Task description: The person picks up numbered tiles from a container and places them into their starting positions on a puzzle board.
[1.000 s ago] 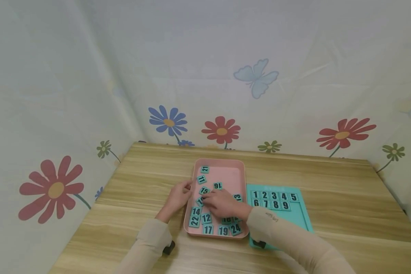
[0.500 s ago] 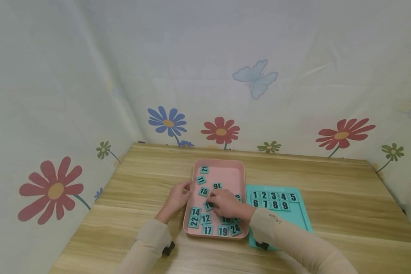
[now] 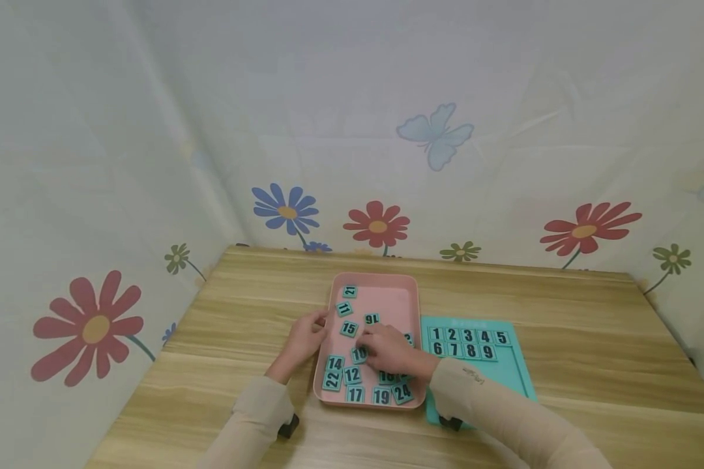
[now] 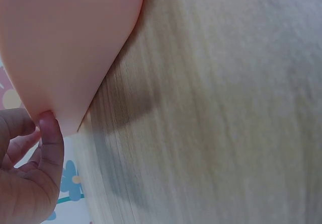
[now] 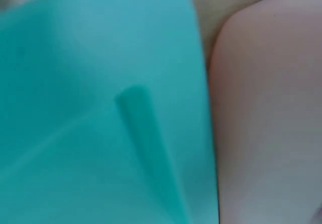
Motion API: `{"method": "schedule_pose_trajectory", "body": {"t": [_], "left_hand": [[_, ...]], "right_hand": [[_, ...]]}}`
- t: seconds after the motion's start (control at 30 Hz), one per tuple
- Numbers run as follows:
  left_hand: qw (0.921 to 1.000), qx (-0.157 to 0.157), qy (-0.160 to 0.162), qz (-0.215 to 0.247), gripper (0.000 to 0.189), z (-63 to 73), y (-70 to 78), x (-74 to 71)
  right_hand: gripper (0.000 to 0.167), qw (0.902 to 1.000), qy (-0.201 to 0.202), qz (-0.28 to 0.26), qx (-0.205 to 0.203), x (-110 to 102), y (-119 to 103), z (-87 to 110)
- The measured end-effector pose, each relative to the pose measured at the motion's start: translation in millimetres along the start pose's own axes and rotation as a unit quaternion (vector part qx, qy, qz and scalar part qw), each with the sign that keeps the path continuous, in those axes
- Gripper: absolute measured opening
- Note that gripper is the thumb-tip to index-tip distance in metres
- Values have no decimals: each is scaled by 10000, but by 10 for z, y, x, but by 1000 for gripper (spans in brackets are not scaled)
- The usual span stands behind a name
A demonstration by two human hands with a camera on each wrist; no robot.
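A pink tray (image 3: 390, 293) holds several loose turquoise number tiles. My left hand (image 3: 303, 339) pinches the tray's left rim between thumb and fingers; the left wrist view shows this hand (image 4: 32, 168) close up at the tray's wall (image 4: 70, 43). Inside the tray, my right hand (image 3: 392, 350) has its curled fingers on the right edge of the tile marked 10 (image 3: 359, 354). Its fingertips are partly hidden in the head view, and the right wrist view does not show them. Tile 15 (image 3: 349, 328) lies just above, and tile 12 (image 3: 352, 374) just below.
Right of the tray lies a turquoise puzzle board (image 3: 510, 371) with tiles 1 to 9 set in two rows; my right forearm crosses its lower part. Both stand on a wooden table (image 3: 258, 286) in front of a flower-printed curtain (image 3: 328, 98).
Tile 10 has shifted right and toward me and turned nearly upright, with my right hand moving along with it. My left hand has stayed on the rim.
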State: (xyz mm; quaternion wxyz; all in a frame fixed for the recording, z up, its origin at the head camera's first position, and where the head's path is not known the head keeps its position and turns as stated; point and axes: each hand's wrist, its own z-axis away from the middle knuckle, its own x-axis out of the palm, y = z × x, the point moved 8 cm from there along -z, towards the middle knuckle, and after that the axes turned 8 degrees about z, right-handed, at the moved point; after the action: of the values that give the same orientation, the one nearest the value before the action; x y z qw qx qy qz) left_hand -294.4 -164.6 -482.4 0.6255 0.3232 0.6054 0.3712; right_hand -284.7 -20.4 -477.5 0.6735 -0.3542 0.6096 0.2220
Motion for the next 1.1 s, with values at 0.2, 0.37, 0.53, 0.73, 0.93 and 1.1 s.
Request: {"method": "schedule_pose_trajectory", "body": {"t": [0.2,0.37,0.53,0.73,0.93,1.1], "left_hand": [[10000,-41,-9,-5,40,-5,-12,8],[9999,-131,-16,-2,40,-14,-43,11],[10000,-63,-7,5,40,-23,-57,18],[9999,-168,7,-12,40,-18,-71,17],[9998,-204,18,9,40,-14,-68,13],[9998,-201,15,20,40,-15,-53,13]], "right_hand": [[33,9972,335,-660,129,-184,85,107],[28,9850,442,-1638,320,-332,217,264],[26,9775,292,-1981,657,-405,417,448],[27,9723,489,-2151,769,-538,659,670],[28,9766,550,-1875,903,-611,924,880],[28,9792,663,-1637,1000,-652,1115,1050]]}}
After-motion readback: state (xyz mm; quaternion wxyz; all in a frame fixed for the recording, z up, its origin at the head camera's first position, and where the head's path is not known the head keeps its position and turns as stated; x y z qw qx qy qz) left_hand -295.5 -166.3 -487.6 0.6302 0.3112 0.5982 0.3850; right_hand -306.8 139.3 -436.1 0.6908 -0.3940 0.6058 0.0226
